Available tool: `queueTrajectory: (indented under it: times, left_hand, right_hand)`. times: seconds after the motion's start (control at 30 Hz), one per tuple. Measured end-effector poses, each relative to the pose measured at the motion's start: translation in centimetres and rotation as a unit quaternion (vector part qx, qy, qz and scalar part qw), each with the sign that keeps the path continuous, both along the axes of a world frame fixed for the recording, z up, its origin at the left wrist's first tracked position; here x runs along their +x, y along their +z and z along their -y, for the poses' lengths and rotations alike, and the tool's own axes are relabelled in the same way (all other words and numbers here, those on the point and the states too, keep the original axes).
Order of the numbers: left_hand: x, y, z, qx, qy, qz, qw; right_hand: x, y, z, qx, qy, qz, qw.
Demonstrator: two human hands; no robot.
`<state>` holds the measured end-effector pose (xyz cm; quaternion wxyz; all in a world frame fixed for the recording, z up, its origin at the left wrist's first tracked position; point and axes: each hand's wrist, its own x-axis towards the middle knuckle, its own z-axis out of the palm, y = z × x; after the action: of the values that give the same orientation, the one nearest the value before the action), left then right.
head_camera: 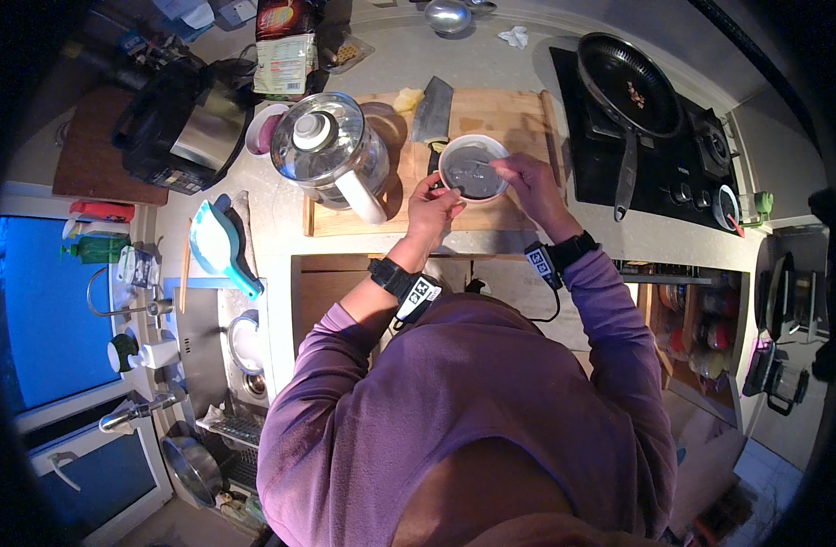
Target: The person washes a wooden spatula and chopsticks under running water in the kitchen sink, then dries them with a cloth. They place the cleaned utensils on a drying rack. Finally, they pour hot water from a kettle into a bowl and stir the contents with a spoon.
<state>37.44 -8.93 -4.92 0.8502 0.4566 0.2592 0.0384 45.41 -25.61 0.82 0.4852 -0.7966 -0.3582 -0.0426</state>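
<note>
A round bowl (452, 147) with a pale rim holds a smooth dark grey paste or liquid (467, 176). My left hand (433, 208) grips the bowl's near-left rim, thumb and fingers on either side of the wall. Over the right side of the bowl, my right hand (524, 181) pinches a thin utensil (478, 163), probably a spoon, whose lower end dips into the grey contents. The bowl is above the near part of a wooden cutting board (513, 113); whether it rests there I cannot tell. Behind it lies a cleaver (433, 109), its handle mostly hidden by the bowl.
A glass kettle (329, 150) stands on the board's left part. A frying pan (629, 85) with small brown bits sits on the black gas hob (599, 174) at right. A small cup (725, 207) is at the hob's corner. Left are a blue scoop (216, 239) and the sink (202, 342).
</note>
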Motion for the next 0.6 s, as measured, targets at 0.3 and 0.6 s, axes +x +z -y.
queueTrajectory:
  times: [0.3,0.6]
  left_hand:
    - [0.2,-0.3,0.0,-0.001,-0.003,-0.001,1.000]
    - [0.3,0.5,0.2,-0.023,0.014,-0.011,1.000]
  right_hand:
    - [2.3,-0.9,-0.7,0.021,-0.159,-0.160,0.974]
    - [-1.6,-0.7,0.6,-0.055,-0.114,-0.017,0.992]
